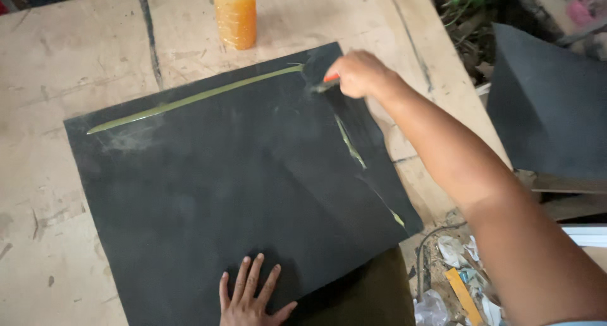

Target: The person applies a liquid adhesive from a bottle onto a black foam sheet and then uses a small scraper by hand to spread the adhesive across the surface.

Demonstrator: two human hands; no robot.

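A person spreads glue along the edges of a dark sheet on a wooden table.

Head view: the large, matte black sheet (240,193) looks light, bendy and best gripped at an edge; left hand (251,297) presses flat on its near edge, fingers spread, while right hand (360,73) pinches a small orange-handled brush (327,83) at the far right corner.

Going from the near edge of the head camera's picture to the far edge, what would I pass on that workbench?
Left hand pressed flat on the black foam sheet → right hand gripping a small orange-handled brush at the sheet's far corner → orange plastic bottle standing on the wooden bench.
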